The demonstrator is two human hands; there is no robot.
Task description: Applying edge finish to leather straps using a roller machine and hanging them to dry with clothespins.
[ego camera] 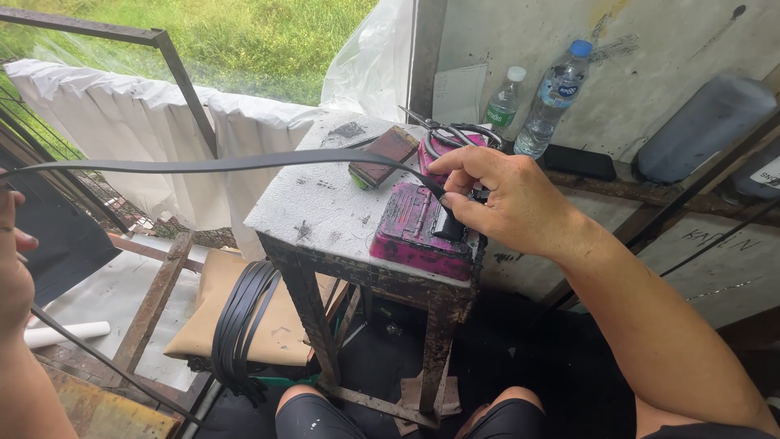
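Observation:
My right hand (pixel 496 199) pinches a long black strap (pixel 244 162) where it meets a pink, ink-stained box (pixel 418 232) on a small white-topped stand (pixel 325 207). The strap runs leftward in an arc over the stand toward my left hand (pixel 15 276), which shows only partly at the left edge; its grip on the strap is hidden. A second pink container (pixel 443 146) with scissors (pixel 431 128) on it sits behind the box.
A brown pad (pixel 383 154) lies on the stand. Two plastic bottles (pixel 552 97) and a black phone (pixel 578 162) stand on a rusty shelf against the wall. A bundle of black straps (pixel 244 325) hangs over a tan cushion below.

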